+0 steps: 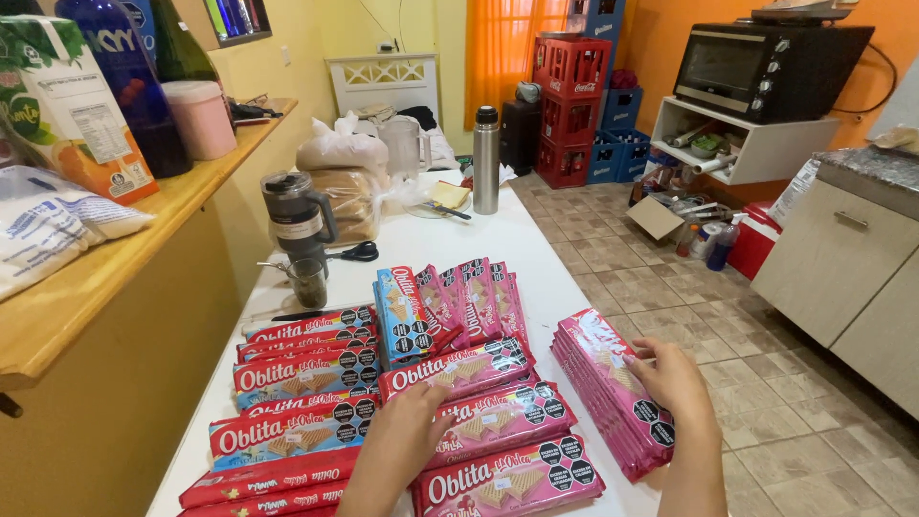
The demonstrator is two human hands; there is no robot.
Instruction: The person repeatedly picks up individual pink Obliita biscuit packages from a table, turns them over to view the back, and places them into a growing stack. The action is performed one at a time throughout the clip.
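Right now both hands work wafer packs on the white table [536, 251]. Left hand [407, 426] lies flat, fingers open, on the pink wafer packs [498, 421] in the near centre row. Right hand [673, 380] rests w/ fingers spread on a tilted stack of pink packs [598, 378] at the table's right edge. Red wafer packs [306, 373] sit to the left; steel thermos [486, 160] & black scissors [359, 253] far back.

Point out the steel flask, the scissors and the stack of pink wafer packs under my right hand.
steel flask [486, 163]: head view, mid body.
scissors [362, 253]: head view, black handles.
stack of pink wafer packs [598, 369]: head view, top pack's face.
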